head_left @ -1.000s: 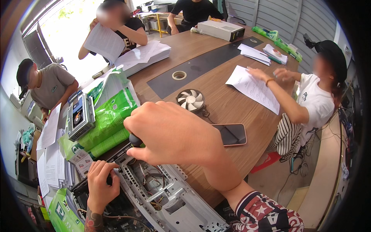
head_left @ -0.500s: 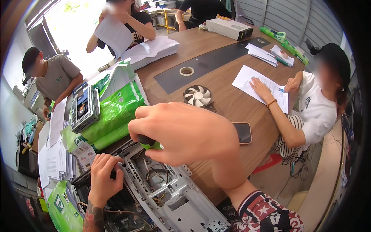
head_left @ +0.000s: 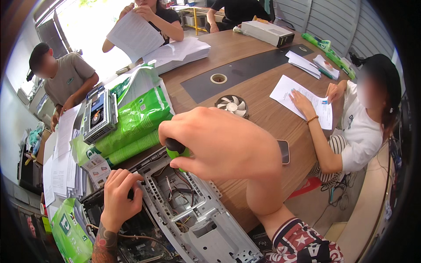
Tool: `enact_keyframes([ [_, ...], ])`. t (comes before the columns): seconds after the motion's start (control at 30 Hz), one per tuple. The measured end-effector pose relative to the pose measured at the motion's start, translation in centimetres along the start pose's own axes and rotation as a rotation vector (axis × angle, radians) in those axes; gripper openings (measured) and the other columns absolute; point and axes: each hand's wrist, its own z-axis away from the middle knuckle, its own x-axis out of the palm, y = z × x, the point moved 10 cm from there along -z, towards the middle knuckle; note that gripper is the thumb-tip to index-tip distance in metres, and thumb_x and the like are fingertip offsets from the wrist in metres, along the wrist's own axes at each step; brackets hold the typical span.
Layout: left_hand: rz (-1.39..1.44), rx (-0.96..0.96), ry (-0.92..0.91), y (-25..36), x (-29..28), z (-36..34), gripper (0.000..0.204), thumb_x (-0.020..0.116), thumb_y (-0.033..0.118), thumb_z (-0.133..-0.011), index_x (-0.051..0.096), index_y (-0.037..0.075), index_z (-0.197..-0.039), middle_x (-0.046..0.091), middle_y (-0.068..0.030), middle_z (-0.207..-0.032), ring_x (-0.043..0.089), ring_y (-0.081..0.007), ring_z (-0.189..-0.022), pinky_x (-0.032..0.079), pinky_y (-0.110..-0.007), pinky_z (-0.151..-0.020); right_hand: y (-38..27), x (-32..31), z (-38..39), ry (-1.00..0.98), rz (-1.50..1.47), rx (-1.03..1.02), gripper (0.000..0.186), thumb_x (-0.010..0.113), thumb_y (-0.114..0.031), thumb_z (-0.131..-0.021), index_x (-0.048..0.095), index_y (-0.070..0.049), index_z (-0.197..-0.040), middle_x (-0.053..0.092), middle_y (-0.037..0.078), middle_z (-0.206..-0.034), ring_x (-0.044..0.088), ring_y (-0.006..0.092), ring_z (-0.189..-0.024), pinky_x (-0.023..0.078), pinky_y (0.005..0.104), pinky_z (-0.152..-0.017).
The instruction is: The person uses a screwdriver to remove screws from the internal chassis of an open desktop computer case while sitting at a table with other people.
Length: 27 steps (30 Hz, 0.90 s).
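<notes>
My right hand (head_left: 221,147) is closed around a black-and-green screwdriver handle (head_left: 177,149), its shaft slanting down-left toward the upper rail of an open metal computer case (head_left: 206,230). The fingers of my left hand (head_left: 120,197) are curled on the case's upper left edge, near where the shaft points. Wires lie inside the frame, and a dark circuit board (head_left: 144,245) shows below my left hand. Just beyond sit green plastic packages (head_left: 133,118) with a metal drive cage (head_left: 98,114) on them. The screwdriver's tip is too small to make out.
A fan (head_left: 231,105), phone (head_left: 284,151), tape roll (head_left: 218,78) and boxy metal unit (head_left: 267,33) lie on the wooden table (head_left: 245,52). Paper stacks (head_left: 66,171) line the left. Co-workers sit left (head_left: 68,83), right (head_left: 359,118) and at the far side (head_left: 158,26), (head_left: 223,13).
The view has shifted slightly. My right hand and screwdriver have risen and moved right in view, showing more shaft. The right-hand co-worker's hands have both come down onto the sheet.
</notes>
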Motion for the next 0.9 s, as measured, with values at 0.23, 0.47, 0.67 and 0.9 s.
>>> enact_keyframes([
  [0.23, 0.013, -0.001, -0.014, 0.2, 0.5, -0.3, 0.020, 0.061, -0.006, -0.067, 0.062, 0.003, -0.085, 0.052, -0.0098, -0.073, 0.053, -0.0300, -0.070, 0.042, -0.039, -0.066, 0.6, -0.9, 0.0, 0.109, 0.088, 0.081, 0.036, 0.081, -0.026, -0.080, 0.061, 0.001, -0.092, 0.067, 0.021, -0.086, 0.066, 0.0401, -0.086, 0.051, 0.0451, -0.076],
  [0.47, -0.010, 0.030, -0.011, -0.3, 0.1, 0.5, 0.023, 0.063, -0.004, -0.066, 0.062, 0.003, -0.088, 0.052, -0.0108, -0.077, 0.053, -0.0320, -0.073, 0.044, -0.041, -0.068, 0.9, -0.4, -0.6, 0.060, 0.057, 0.158, 0.036, 0.083, -0.024, -0.077, 0.065, 0.001, -0.095, 0.065, 0.018, -0.071, 0.066, 0.0258, -0.063, 0.050, 0.0363, -0.059],
  [0.67, 0.000, 0.015, -0.017, -1.2, -0.1, 0.4, 0.021, 0.063, -0.003, -0.069, 0.063, 0.006, -0.088, 0.054, -0.0067, -0.075, 0.054, -0.0271, -0.071, 0.045, -0.038, -0.069, -0.7, -0.3, -0.5, 0.052, 0.063, -0.061, 0.034, 0.078, -0.010, -0.076, 0.066, -0.005, -0.107, 0.063, 0.007, -0.079, 0.058, 0.0173, -0.065, 0.047, 0.0285, -0.061],
  [0.9, -0.011, 0.025, 0.009, -1.1, 0.0, 0.4, 0.020, 0.062, -0.003, -0.069, 0.064, 0.006, -0.087, 0.054, -0.0061, -0.075, 0.054, -0.0261, -0.070, 0.045, -0.037, -0.069, -1.2, -0.3, -0.6, 0.081, 0.085, -0.128, 0.033, 0.077, -0.007, -0.075, 0.064, -0.004, -0.106, 0.063, 0.006, -0.082, 0.057, 0.0148, -0.067, 0.046, 0.0277, -0.061],
])
